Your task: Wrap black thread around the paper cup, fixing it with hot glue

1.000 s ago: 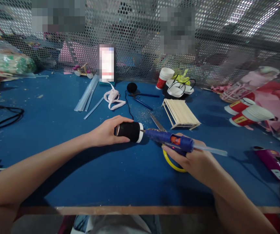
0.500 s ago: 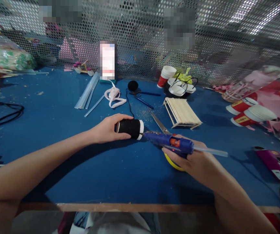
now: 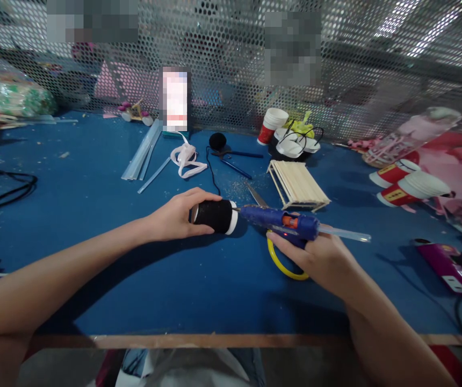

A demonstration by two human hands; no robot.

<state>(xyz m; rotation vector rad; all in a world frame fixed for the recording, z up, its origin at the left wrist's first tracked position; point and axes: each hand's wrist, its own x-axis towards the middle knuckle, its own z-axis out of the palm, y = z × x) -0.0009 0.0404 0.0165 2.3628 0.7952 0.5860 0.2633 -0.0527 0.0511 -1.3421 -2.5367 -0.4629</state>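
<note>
My left hand [image 3: 180,215] grips a paper cup wrapped in black cord [image 3: 215,216], which lies on its side with its white rim to the right. My right hand [image 3: 319,255] is closed round a blue hot glue gun [image 3: 275,219], a clear glue stick [image 3: 346,233] poking from its back. The gun's nozzle tip is at the cup's white rim, where the black winding ends. Beneath the gun and my right hand lies a pair of scissors with a yellow handle [image 3: 281,264], partly hidden. A black cord runs from the cup to a black ball of cord [image 3: 217,141].
Behind the cup are white ribbon [image 3: 187,160], glue sticks [image 3: 142,153], blue-handled pliers [image 3: 237,167] and a small wooden-stick stand [image 3: 298,184]. Red-and-white paper cups [image 3: 410,188] and a purple power strip [image 3: 446,266] lie to the right. A metal mesh screen [image 3: 226,59] closes the back.
The glue gun's nozzle has moved up along the cup's rim, away from me. The cup has tilted slightly, its rim end a little lower, still in my left hand.
</note>
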